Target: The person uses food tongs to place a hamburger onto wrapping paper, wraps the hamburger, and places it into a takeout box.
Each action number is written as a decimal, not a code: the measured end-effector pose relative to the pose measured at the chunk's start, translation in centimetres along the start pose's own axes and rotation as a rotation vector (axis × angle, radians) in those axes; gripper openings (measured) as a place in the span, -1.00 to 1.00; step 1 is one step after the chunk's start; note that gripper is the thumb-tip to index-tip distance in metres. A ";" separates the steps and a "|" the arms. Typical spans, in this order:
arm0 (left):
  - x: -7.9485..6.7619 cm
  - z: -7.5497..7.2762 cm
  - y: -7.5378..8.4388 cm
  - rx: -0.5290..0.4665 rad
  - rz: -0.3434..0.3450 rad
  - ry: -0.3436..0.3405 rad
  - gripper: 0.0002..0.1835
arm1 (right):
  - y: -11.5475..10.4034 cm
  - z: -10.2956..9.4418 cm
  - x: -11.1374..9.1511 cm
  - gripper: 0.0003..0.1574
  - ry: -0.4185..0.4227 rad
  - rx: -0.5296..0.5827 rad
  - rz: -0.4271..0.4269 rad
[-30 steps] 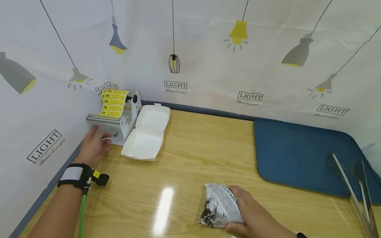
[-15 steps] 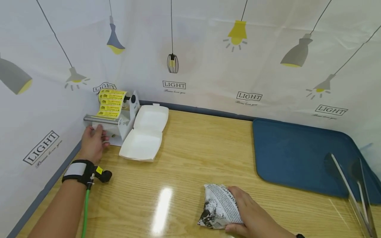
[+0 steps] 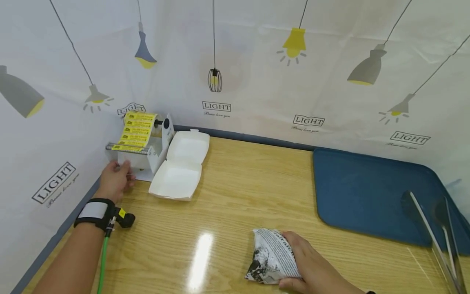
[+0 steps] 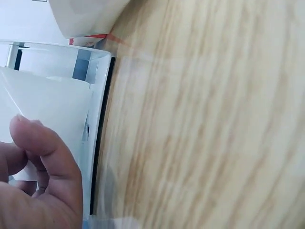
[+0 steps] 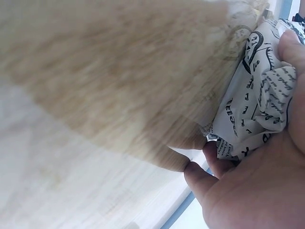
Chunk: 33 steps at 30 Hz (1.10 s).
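Note:
At the far left corner stands a white label dispenser (image 3: 166, 141) with a roll of yellow printed labels (image 3: 138, 130). A blank white backing strip (image 4: 57, 102) hangs down its front. My left hand (image 3: 113, 179) pinches the strip's lower end between thumb and fingers, low in front of the dispenser. A parcel wrapped in newsprint-patterned paper (image 3: 272, 257) rests on the table near the front. My right hand (image 3: 313, 265) holds it from the right, thumb on the near side and fingers over the far side. The right wrist view shows its crumpled paper folds (image 5: 252, 90) beside the palm.
An open white clamshell box (image 3: 176, 177) stands right beside the dispenser. A blue tray (image 3: 367, 200) lies at the right, with metal tongs (image 3: 422, 216) across its near corner. A printed white curtain (image 3: 253, 73) borders the wooden table (image 3: 227, 204) at back and left.
My left hand has taken hold of the backing strip and drawn it downward. The yellow labels have advanced onto the dispenser's front bar. The right hand and parcel stay put.

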State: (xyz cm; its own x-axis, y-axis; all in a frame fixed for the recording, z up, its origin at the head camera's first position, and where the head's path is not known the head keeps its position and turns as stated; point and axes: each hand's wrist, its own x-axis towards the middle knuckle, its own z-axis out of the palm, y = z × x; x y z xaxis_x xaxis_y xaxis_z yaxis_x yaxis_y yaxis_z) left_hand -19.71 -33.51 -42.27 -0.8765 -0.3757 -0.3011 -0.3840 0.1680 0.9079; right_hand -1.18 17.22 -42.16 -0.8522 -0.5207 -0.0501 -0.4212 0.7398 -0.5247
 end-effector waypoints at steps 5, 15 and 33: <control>-0.6 0.9 -0.1 0.099 -0.031 0.113 -0.44 | 0.2 0.2 -0.3 0.28 0.022 -0.031 -0.008; -2.3 0.7 3.9 -0.304 -0.052 0.278 -0.64 | 0.1 -0.1 -0.3 0.26 0.023 -0.011 0.008; -1.3 -0.9 5.2 -0.300 -0.118 0.237 -0.77 | -0.1 0.0 -0.2 0.28 -0.036 0.017 0.050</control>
State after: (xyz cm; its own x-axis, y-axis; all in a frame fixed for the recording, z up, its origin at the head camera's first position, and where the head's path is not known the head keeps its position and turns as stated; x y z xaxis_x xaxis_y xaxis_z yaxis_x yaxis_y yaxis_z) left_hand -20.27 -33.02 -36.92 -0.7266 -0.5820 -0.3651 -0.3459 -0.1494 0.9263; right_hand -1.02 17.25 -42.11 -0.8604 -0.4983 -0.1067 -0.3726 0.7580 -0.5353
